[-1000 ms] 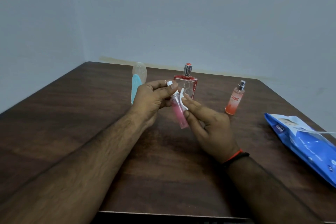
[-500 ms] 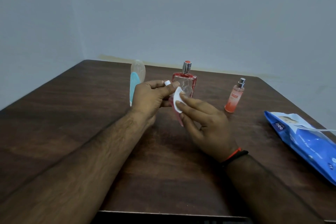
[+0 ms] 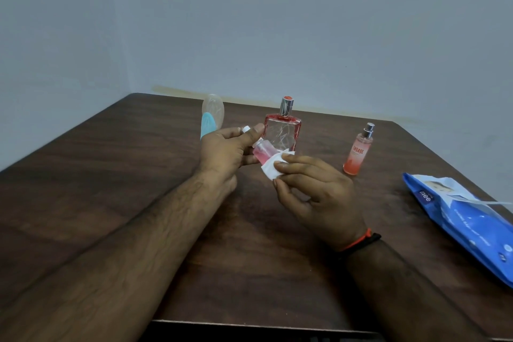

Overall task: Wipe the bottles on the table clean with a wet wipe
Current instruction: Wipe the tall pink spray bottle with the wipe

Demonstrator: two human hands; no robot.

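Note:
My left hand (image 3: 224, 153) grips a small pink bottle (image 3: 262, 153) by its white-capped top, held tilted above the table. My right hand (image 3: 313, 191) pinches a folded white wet wipe (image 3: 273, 166) around the bottle's lower part. Behind them a square red-edged glass perfume bottle (image 3: 281, 130) stands upright. A slim orange spray bottle (image 3: 358, 151) stands to the right. A clear bottle with a light blue label (image 3: 211, 118) stands behind my left hand, partly hidden.
A blue wet wipe pack (image 3: 460, 222) lies at the right edge of the dark wooden table (image 3: 111, 175). The grey wall runs close behind the table's far edge. The table's front edge is near my forearms.
My right hand has slid the wipe down the pink bottle from near its top to its lower part, uncovering the pink body. My left hand keeps its grip on the cap end.

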